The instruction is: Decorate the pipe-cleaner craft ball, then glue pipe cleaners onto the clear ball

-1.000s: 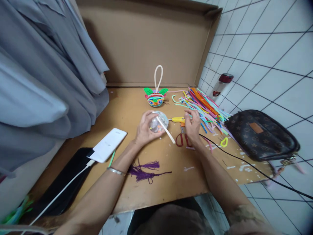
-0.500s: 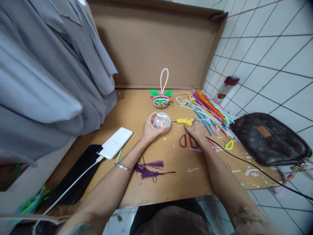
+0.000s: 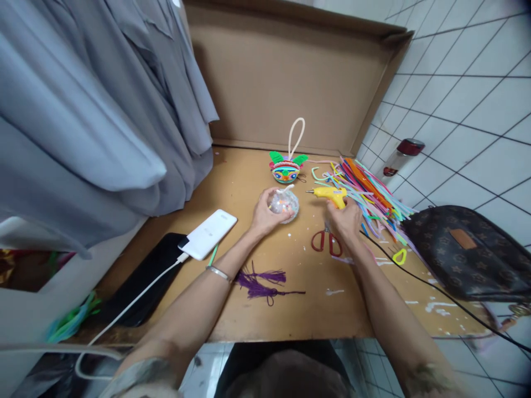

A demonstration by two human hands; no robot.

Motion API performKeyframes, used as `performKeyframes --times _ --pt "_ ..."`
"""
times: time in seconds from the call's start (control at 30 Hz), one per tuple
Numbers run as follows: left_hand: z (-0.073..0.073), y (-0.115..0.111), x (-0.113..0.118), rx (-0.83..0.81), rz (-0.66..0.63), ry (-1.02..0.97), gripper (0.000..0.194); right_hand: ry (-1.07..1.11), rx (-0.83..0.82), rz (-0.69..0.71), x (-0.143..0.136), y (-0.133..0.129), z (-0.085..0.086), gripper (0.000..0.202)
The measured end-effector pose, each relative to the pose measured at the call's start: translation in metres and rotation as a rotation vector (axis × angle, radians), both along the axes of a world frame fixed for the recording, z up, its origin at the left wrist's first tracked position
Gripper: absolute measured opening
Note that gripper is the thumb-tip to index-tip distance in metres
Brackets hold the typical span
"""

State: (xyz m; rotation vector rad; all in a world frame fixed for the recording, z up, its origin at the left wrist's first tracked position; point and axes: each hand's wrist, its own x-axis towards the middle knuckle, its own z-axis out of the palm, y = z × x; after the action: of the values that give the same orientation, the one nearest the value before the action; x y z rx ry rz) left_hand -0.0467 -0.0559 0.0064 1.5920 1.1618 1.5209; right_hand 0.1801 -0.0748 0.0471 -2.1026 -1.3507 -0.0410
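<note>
My left hand is wrapped round a clear ball with small coloured bits in it and a white piece at its top. To its right, my right hand grips the handle of a yellow glue gun, whose nozzle points left at the ball without touching it. Red-handled scissors lie just below my right hand. Behind the ball sits a colourful lion-like ornament with green ears and a white loop.
Pipe cleaners are heaped at the right, beside a brown bag. A black cable crosses the right side. Purple tassels lie in front, a white phone at left. Cardboard stands behind; grey cloth hangs left.
My right hand has lifted the glue gun off the table. The ball has turned in my left hand, and a white piece now shows at its top. The view has shifted slightly.
</note>
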Motion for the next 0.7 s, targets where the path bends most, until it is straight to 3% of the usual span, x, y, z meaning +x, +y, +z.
performKeyframes --times 0.13,0.37,0.7 --pt "0.0 0.003 -0.004 -0.027 0.01 -0.021 0.077 -0.029 0.107 0.061 -0.012 0.015 0.006 0.051" --pt "0.0 0.008 -0.006 -0.035 0.021 -0.087 0.072 -0.003 0.182 0.017 -0.018 0.046 0.005 0.042" --pt "-0.004 0.012 -0.002 -0.012 -0.006 -0.05 0.071 -0.086 0.203 0.021 -0.004 0.043 -0.015 0.042"
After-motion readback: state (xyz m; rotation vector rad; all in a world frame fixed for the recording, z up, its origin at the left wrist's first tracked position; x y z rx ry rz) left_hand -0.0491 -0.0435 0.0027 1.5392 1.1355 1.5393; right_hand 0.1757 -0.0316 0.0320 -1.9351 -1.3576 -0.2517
